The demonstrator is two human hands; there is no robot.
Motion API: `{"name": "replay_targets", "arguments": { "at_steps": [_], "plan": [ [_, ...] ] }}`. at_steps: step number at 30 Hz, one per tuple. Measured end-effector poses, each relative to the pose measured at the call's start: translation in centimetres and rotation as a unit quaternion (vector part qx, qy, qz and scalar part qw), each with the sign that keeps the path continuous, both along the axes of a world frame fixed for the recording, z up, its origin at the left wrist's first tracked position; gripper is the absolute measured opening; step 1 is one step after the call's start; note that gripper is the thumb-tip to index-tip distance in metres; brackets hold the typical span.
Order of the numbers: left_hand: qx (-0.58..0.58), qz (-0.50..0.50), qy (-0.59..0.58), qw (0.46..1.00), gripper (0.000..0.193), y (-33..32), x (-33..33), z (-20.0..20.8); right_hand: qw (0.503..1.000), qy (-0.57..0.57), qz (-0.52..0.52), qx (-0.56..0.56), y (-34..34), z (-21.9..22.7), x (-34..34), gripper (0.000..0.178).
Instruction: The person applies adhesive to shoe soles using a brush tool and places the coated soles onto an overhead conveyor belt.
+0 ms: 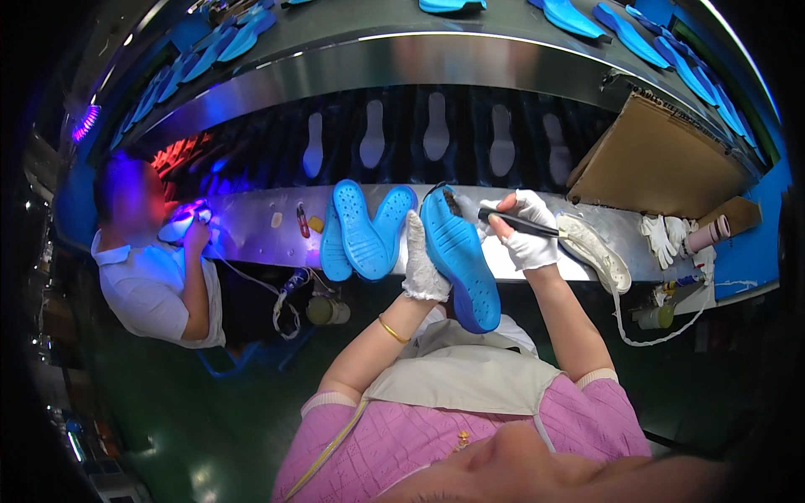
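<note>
My left hand (426, 261), in a white knit glove, grips the side of a blue shoe sole (465, 260) held tilted over the bench edge. The sole's toe points away from me, with a dark patch at its tip. Held in my right hand (530, 232), whose glove leaves some fingertips bare, is a brush (527, 224) with a black handle. Its pale bristles are at the sole's toe; whether they touch, I cannot tell. Left of my left hand lie several more blue soles (359, 230). To the right of my right hand rests a white sole-shaped piece (594, 253).
A cardboard box (662, 155) stands at the right, by white gloves (661, 239) and a pink roll (707, 235). More blue soles (570, 18) lie on the raised belt beyond. At left, a co-worker (163, 277) handles something under purple light. A white cord (650, 342) hangs at right.
</note>
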State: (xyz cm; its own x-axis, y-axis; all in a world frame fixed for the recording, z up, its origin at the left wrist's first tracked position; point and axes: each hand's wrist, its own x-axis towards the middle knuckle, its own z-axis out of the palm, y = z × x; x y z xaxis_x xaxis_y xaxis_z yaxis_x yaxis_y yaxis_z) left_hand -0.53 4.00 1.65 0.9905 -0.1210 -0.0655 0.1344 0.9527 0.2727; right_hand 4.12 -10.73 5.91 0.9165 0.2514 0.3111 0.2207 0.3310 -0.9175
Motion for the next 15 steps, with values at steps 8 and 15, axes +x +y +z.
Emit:
{"name": "replay_targets", "arguments": {
  "at_steps": [8, 15],
  "plan": [
    [0.055, 0.042, 0.041, 0.997, 0.066, -4.2, 1.4, -0.9, 0.994, -0.031, 0.071, -0.074, -3.0, -1.1, -0.7, 0.025],
    [0.122, 0.023, 0.061, 0.990, 0.074, -4.7, 1.3, 0.8, 0.955, -0.249, -0.027, -0.155, -4.9, -1.2, -1.2, 0.021]
  ]
}}
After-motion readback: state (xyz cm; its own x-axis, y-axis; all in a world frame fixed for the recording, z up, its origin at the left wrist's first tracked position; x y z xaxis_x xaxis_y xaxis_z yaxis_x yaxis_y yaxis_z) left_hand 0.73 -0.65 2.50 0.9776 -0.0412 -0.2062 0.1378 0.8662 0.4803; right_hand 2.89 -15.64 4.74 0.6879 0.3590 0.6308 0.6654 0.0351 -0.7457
